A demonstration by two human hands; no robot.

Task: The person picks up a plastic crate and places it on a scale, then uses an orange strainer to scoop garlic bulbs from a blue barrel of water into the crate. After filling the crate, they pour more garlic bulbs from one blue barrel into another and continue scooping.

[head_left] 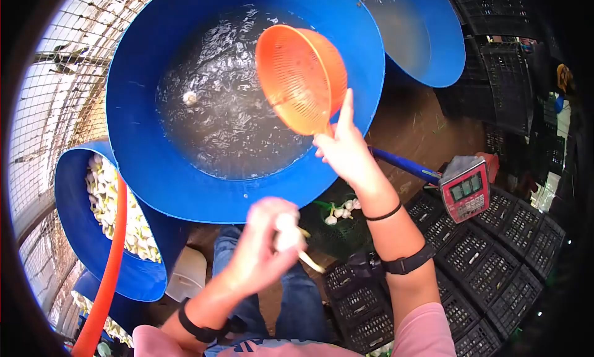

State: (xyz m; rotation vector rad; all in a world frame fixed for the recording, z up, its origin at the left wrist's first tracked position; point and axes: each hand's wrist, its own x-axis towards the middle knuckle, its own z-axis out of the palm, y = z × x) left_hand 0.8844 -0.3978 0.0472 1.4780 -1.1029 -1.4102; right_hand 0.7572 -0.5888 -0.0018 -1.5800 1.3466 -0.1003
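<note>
My right grip (346,152) clamps the orange strainer (302,78), tilted above the water in the blue tub (142,171) at upper centre; my left grip (263,245), lower centre, closes round a garlic bulb (286,230); mid-wash, I judge; next, the strainer must dip toward the floating bulb (190,97).

Bright daylight comes through a wire mesh wall (55,103) on the left. Beside it stands a blue tub (69,196) of pale bulbs, with an orange hose (111,258) across its front. The floor (414,121) is bare and brown. Black plastic crates (495,258) lie in rows at the lower right, with a red scale (465,188) at their edge. Further crates (501,66) stack up in shadow beside another blue tub (433,41).
</note>
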